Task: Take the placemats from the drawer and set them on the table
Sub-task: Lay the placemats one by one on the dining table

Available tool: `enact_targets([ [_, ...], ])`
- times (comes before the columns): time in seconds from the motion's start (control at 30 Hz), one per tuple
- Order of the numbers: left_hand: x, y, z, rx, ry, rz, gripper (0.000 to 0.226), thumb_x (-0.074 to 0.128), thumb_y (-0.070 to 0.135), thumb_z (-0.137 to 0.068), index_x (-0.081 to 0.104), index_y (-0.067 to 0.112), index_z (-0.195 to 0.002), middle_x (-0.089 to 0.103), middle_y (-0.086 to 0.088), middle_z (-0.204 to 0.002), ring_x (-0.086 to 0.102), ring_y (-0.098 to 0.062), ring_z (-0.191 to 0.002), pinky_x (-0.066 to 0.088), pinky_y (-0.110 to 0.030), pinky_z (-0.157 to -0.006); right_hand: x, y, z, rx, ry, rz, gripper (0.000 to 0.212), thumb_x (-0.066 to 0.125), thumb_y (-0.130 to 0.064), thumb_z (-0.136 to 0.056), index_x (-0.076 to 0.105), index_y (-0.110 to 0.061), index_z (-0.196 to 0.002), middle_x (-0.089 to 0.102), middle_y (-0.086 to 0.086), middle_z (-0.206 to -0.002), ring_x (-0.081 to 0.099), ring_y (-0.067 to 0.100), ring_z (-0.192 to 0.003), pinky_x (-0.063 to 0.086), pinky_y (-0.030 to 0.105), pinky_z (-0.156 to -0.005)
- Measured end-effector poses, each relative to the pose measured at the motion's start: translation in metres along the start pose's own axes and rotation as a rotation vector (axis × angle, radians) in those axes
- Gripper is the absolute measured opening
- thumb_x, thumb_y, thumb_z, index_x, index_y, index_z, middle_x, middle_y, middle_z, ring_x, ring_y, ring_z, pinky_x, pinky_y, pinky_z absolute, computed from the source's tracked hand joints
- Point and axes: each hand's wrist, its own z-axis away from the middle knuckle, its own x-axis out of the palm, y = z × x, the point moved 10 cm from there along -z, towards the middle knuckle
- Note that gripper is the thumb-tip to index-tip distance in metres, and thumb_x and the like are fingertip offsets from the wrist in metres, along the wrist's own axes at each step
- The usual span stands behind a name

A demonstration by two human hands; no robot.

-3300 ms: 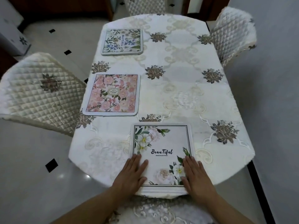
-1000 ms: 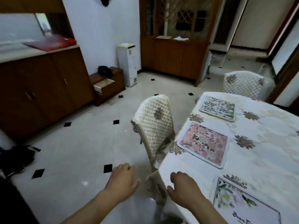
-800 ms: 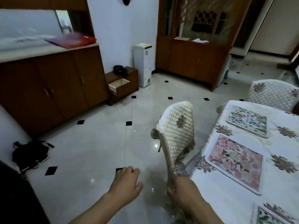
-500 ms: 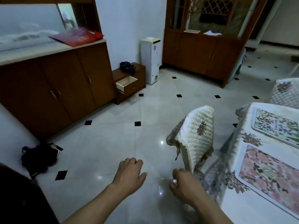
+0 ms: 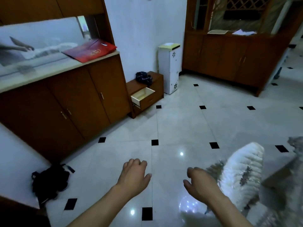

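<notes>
White tiled floor [image 5: 172, 128] with black insets; brown cabinets [image 5: 68, 104] line the wall. Drawer [image 5: 143, 95] stands open, interior apparently empty. Left hand [image 5: 133, 176] and right hand [image 5: 200, 185] loosely curled, holding nothing. The table and placemats, visible earlier, are now out of view.

Glossy tiled floor [image 5: 177, 125], low drawer cabinet [image 5: 146, 94], black bag [image 5: 49, 181], white bin [image 5: 169, 68]

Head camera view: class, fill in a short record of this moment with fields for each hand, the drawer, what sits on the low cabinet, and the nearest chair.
left hand: empty, fingers loosely curled, above the pale tiled floor
right hand: empty, loosely curled
small brown wooden drawer: pulled open, pale inside, no contents visible
low brown cabinet: dark bundle on top
white quilted chair: blurred, beside the right hand
</notes>
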Motion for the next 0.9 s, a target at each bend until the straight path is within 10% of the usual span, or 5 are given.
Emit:
enact_targets([
  [0.5, -0.029, 0.004, -0.335, 0.294, -0.011, -0.024, 0.039, 0.044, 0.055, -0.089, 0.055, 0.025, -0.111, 0.059, 0.0, -0.103, 0.052, -0.022, -0.1, 0.038, -0.034, -0.086, -0.062, 0.102, -0.257, 0.262, 0.048, 0.152, 0.03, 0.048, -0.046, -0.089, 0.053, -0.018, -0.1, 0.06, 0.002, -0.098, 0.057, 0.022, -0.091, 0.041, 0.031, -0.071],
  [0.9, -0.035, 0.242, -0.509, 0.96, -0.107, -0.084, 0.043, 0.042, 0.054, -0.092, 0.054, 0.022, -0.119, 0.06, -0.001, -0.108, 0.051, -0.023, -0.104, 0.039, -0.036, -0.09, -0.13, 0.26, -0.219, 0.95, 0.181, 0.09, 0.028, 0.049, -0.046, -0.083, 0.055, -0.02, -0.091, 0.063, 0.002, -0.093, 0.061, 0.024, -0.086, 0.041, 0.033, -0.068],
])
